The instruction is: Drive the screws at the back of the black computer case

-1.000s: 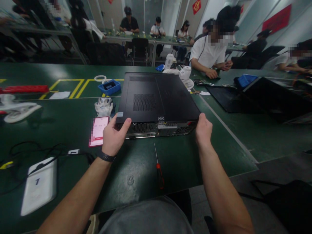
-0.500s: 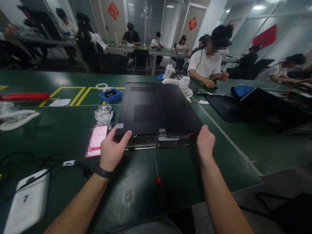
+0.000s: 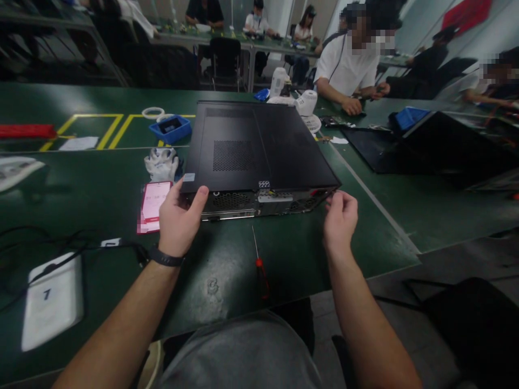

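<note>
Left hand (image 3: 180, 224) grips the near-left corner of a black computer case (image 3: 275, 146) at the frame's centre, thumb across its near edge. Right hand (image 3: 340, 219) is curled at the near-right corner; whether it pinches the edge, one cannot tell. Below centre, a screwdriver (image 3: 260, 273) lies between the case and the front edge of the desk (image 3: 300, 259). Green surface stretches right to a pale seam; left of the case, a phone (image 3: 156, 197) and gloves (image 3: 161, 163) sit close by.
</note>
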A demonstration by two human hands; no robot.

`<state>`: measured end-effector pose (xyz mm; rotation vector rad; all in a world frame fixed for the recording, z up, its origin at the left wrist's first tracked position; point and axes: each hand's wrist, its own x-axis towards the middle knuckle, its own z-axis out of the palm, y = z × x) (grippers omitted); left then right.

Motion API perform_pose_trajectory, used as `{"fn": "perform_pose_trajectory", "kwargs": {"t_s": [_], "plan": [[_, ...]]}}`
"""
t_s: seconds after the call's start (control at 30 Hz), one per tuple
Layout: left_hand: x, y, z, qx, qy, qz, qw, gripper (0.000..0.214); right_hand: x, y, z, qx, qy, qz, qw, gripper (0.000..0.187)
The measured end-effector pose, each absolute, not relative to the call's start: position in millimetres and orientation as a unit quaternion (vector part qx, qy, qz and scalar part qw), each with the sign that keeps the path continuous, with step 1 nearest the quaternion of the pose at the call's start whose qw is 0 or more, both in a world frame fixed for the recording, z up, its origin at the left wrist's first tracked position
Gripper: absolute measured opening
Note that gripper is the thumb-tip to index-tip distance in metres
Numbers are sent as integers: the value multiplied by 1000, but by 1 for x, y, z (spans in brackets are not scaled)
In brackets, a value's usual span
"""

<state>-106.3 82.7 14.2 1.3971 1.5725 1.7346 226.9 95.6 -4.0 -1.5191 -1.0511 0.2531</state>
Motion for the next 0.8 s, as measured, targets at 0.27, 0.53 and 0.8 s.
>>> {"fn": "perform_pose_trajectory", "kwargs": {"t_s": [0.27,0.53,0.8], "plan": [[-98,49,-3,426,625,650,70,49,166,14,-25,-588,-704,132,377,6],[-66,33,3,537,594,560,215,23,144,13,-36,-564,-772,187,226,18],[-52,34,-7,590,565,477,323,16,141,21,-35,-549,-779,198,228,12]]}}
